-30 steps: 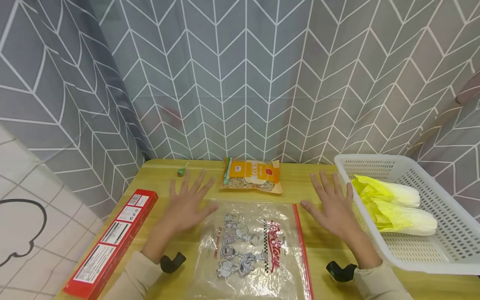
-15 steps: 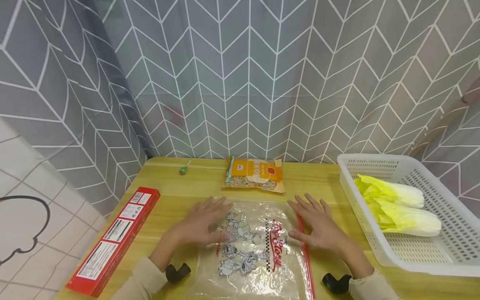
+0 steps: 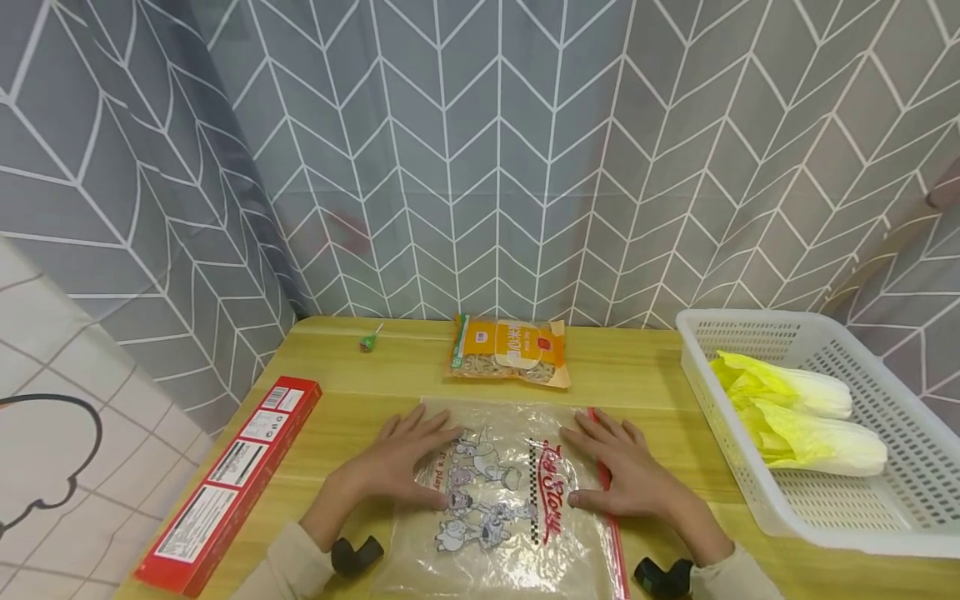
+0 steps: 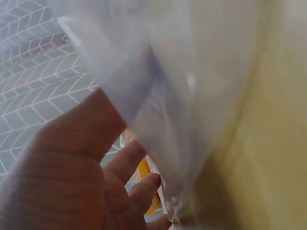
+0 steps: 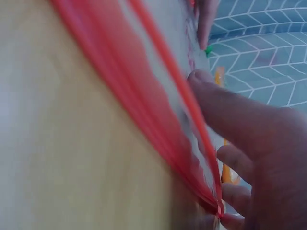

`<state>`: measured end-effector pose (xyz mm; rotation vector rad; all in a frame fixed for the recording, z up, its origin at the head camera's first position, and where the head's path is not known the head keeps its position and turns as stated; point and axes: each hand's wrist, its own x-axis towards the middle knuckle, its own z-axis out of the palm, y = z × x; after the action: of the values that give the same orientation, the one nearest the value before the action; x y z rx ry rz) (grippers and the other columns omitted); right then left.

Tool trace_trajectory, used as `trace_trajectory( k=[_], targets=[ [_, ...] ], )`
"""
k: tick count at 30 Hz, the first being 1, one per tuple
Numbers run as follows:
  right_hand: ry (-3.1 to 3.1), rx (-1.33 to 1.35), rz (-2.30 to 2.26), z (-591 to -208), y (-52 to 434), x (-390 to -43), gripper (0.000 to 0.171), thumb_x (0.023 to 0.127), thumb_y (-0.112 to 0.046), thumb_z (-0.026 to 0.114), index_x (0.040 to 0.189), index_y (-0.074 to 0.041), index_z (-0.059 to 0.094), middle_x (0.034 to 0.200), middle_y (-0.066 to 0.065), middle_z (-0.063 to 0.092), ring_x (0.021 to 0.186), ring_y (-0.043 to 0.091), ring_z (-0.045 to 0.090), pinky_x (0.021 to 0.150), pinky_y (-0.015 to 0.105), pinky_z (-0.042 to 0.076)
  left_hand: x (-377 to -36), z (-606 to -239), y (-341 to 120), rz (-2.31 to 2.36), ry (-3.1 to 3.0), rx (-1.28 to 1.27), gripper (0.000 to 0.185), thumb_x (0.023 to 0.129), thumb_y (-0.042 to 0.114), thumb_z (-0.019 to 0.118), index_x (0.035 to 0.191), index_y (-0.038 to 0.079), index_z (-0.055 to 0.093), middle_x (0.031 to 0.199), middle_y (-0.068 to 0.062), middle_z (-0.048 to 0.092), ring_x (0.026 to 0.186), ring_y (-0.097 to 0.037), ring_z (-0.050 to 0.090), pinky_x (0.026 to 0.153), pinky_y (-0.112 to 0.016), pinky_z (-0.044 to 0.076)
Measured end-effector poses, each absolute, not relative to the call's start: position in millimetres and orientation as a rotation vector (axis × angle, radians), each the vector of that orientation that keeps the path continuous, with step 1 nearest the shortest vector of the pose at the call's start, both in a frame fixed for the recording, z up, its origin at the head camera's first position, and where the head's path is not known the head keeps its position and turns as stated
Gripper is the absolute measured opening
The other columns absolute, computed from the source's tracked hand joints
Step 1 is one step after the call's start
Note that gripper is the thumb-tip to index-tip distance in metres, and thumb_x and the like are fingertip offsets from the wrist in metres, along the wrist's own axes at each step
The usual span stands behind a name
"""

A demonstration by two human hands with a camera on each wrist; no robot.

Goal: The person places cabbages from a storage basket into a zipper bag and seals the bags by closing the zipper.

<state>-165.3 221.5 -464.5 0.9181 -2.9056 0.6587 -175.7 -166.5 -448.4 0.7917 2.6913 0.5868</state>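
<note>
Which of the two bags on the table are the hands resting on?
The clear zip bag with cartoon print and red strip, under the left hand and right hand; the orange food packet lies untouched behind.

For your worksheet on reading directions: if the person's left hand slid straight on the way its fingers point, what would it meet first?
The left hand points up and right over the clear bag; past its edge the orange food packet looks likeliest, though depth is uncertain.
</note>
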Motion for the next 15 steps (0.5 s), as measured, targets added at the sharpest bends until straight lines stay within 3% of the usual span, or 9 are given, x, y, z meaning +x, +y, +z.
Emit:
trace_trajectory(
  k=[15],
  targets=[
    [-2.796, 0.914, 0.705, -478, 195, -172, 0.082, 0.081, -0.061, 0.074, 0.149, -0.019, 0.053, 0.161, 0.02, 0.039, 0.15, 0.05, 0.027, 0.11, 0.08, 0.017, -183, -450, -192, 0.655, 2.699, 0.704, 0.097, 0.074, 0.055, 0.083, 0.157, 0.037, 0.036, 0.172, -0.002, 0.015, 0.159, -0.041, -0.002, 0.122, -0.071, -0.004]
  ],
)
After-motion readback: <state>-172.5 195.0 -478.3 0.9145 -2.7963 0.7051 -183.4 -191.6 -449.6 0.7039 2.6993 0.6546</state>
